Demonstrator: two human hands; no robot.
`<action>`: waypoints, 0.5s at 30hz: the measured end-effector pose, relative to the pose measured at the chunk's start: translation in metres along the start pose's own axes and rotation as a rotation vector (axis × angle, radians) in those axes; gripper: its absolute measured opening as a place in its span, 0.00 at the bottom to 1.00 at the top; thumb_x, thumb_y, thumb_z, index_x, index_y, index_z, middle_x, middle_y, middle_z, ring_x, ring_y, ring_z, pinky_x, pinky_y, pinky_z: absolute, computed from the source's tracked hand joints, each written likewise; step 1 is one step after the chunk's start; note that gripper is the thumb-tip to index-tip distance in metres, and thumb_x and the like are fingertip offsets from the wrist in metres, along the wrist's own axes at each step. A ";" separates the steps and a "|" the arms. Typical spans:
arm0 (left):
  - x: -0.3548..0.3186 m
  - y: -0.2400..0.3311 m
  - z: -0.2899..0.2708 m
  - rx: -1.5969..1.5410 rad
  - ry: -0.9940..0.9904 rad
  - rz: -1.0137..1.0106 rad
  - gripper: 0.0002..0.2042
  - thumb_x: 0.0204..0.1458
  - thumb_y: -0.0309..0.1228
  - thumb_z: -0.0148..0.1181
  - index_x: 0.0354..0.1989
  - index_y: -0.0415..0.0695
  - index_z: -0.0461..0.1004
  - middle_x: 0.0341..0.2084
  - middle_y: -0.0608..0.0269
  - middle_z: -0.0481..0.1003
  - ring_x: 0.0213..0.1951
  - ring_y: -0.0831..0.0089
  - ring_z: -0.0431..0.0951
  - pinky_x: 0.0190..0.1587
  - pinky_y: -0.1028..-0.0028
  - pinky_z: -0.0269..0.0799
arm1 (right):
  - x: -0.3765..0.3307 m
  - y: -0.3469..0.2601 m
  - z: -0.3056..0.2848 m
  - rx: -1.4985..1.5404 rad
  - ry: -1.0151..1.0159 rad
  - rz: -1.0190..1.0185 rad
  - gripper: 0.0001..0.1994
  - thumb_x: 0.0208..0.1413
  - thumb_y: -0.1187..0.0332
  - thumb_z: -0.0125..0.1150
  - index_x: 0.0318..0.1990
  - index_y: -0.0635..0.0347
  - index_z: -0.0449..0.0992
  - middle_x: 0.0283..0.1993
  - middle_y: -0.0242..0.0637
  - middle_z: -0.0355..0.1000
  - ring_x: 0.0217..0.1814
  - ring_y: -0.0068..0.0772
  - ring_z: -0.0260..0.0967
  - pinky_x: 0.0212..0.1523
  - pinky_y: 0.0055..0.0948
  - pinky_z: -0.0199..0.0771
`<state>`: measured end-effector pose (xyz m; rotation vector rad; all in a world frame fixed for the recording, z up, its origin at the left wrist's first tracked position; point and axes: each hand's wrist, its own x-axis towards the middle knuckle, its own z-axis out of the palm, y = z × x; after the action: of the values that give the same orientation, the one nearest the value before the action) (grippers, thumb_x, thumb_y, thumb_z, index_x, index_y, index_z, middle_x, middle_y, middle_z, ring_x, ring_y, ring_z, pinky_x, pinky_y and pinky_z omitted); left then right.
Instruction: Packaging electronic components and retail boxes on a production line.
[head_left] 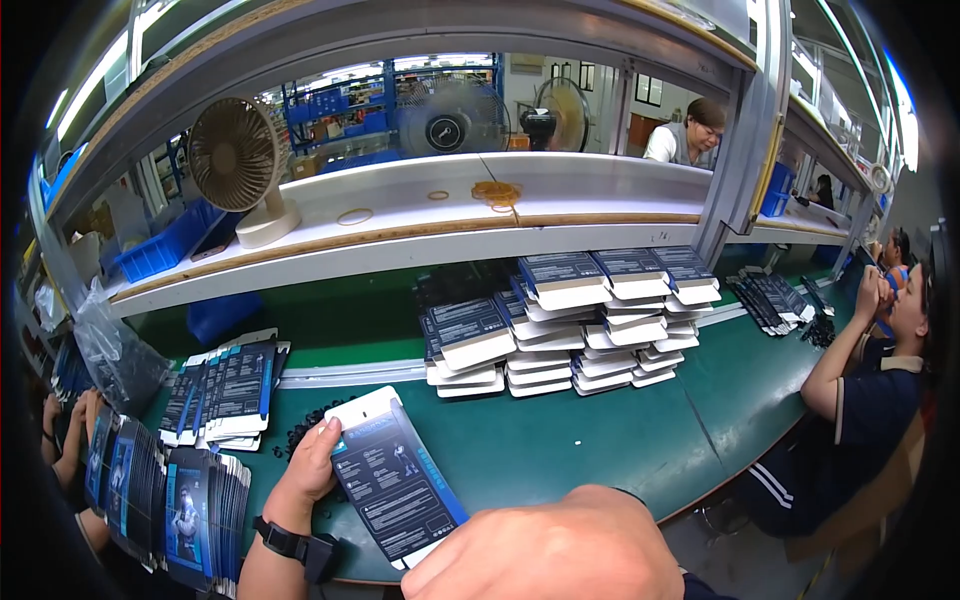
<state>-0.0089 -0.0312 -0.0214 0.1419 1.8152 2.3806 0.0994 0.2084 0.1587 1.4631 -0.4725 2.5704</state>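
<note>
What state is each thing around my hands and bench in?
Held box: tilted, printed face toward you
Left hand: gripping the box's upper left edge
Right hand: near box's lower end; contact hidden
Stacked boxes: piled in layers
Rubber bands: mostly heaped, two apart
Beige fan: upright; spinning, can't tell
Plastic bag: crumpled
Black wristband: fastened

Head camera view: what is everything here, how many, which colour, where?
Shelf: one, white, upper middle
Workbench: one, green, below shelf
Held box: one, blue and white, front centre
Stacked boxes: many, blue and white, workbench centre
Other boxes: many, dark blue, both sides
Small parts: many, black, beside held box
Desk fan: one, beige, shelf's left
Large fans: two, partly black, behind shelf
Rubber bands: several, tan, on shelf
Bins: several, blue, both sides
Plastic bag: one, clear, left
People: several, varied clothing, sides and beyond shelf
Wristwatch: one, black, lower left
Left hand: one, bare, gripping held box
Right hand: one, bare, lower centre
</note>
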 end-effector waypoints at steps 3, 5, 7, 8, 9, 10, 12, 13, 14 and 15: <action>-0.002 0.000 -0.003 0.001 -0.002 -0.001 0.23 0.66 0.44 0.45 0.56 0.36 0.69 0.47 0.57 0.76 0.47 0.71 0.77 0.51 0.71 0.71 | 0.010 0.002 -0.022 -0.057 -0.281 -0.038 0.36 0.53 0.40 0.54 0.09 0.64 0.58 0.12 0.41 0.55 0.10 0.35 0.56 0.19 0.31 0.65; -0.013 -0.003 -0.016 0.000 0.036 -0.001 0.22 0.67 0.43 0.44 0.57 0.36 0.69 0.47 0.57 0.76 0.47 0.71 0.77 0.52 0.71 0.71 | 0.013 -0.023 -0.004 -0.146 -0.052 0.329 0.34 0.54 0.40 0.54 0.12 0.64 0.61 0.13 0.40 0.55 0.10 0.38 0.57 0.15 0.32 0.61; -0.013 -0.005 -0.014 -0.004 0.028 0.008 0.22 0.67 0.42 0.43 0.57 0.35 0.68 0.49 0.57 0.76 0.48 0.71 0.77 0.52 0.72 0.71 | 0.014 -0.024 -0.006 -0.268 0.172 0.675 0.33 0.55 0.40 0.53 0.14 0.64 0.63 0.14 0.39 0.56 0.11 0.41 0.58 0.12 0.34 0.56; -0.007 -0.001 -0.004 -0.004 0.007 0.014 0.22 0.67 0.42 0.43 0.57 0.35 0.68 0.49 0.57 0.76 0.48 0.71 0.77 0.52 0.72 0.71 | 0.017 -0.011 -0.027 -0.233 -0.187 0.343 0.32 0.55 0.41 0.54 0.15 0.64 0.65 0.14 0.39 0.56 0.11 0.41 0.59 0.13 0.33 0.59; -0.004 0.000 0.001 -0.009 -0.011 0.005 0.22 0.68 0.42 0.42 0.57 0.35 0.68 0.49 0.56 0.76 0.48 0.71 0.76 0.53 0.72 0.71 | 0.022 0.001 -0.040 -0.163 -0.540 0.020 0.31 0.56 0.42 0.55 0.17 0.65 0.66 0.15 0.39 0.57 0.12 0.41 0.60 0.15 0.33 0.61; 0.000 0.001 0.005 -0.015 -0.029 -0.004 0.22 0.68 0.41 0.42 0.57 0.34 0.68 0.49 0.56 0.75 0.48 0.70 0.76 0.53 0.72 0.70 | 0.025 0.000 -0.043 -0.205 -0.542 -0.016 0.30 0.54 0.43 0.57 0.17 0.64 0.67 0.16 0.38 0.58 0.13 0.42 0.61 0.15 0.33 0.62; -0.006 0.001 -0.002 -0.050 0.021 -0.003 0.22 0.68 0.41 0.41 0.57 0.34 0.68 0.50 0.56 0.75 0.49 0.70 0.76 0.53 0.72 0.70 | 0.022 0.007 -0.052 -0.285 -0.516 0.040 0.28 0.55 0.45 0.58 0.20 0.65 0.69 0.19 0.41 0.62 0.17 0.43 0.64 0.18 0.34 0.65; -0.008 0.001 -0.006 -0.078 0.029 -0.003 0.22 0.68 0.41 0.40 0.57 0.34 0.68 0.50 0.55 0.75 0.49 0.70 0.76 0.53 0.71 0.70 | 0.021 0.008 -0.057 -0.406 -0.490 0.080 0.26 0.56 0.47 0.59 0.23 0.66 0.71 0.23 0.43 0.66 0.21 0.44 0.68 0.22 0.35 0.69; -0.012 0.000 -0.012 -0.099 0.057 0.013 0.23 0.68 0.42 0.40 0.58 0.34 0.68 0.51 0.55 0.75 0.50 0.69 0.76 0.54 0.71 0.70 | 0.035 0.002 -0.071 -0.550 -0.685 0.243 0.25 0.56 0.47 0.61 0.29 0.66 0.74 0.29 0.45 0.70 0.28 0.46 0.71 0.28 0.34 0.71; -0.006 0.001 -0.008 -0.124 0.031 0.031 0.23 0.68 0.42 0.40 0.58 0.34 0.67 0.51 0.55 0.75 0.51 0.69 0.76 0.55 0.70 0.70 | 0.052 -0.010 -0.075 -0.746 -0.881 0.398 0.24 0.56 0.47 0.63 0.35 0.66 0.77 0.36 0.48 0.75 0.35 0.48 0.74 0.34 0.33 0.74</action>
<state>-0.0044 -0.0398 -0.0222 0.1200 1.6834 2.5221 0.0144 0.2422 0.1691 2.1857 -1.7215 1.4340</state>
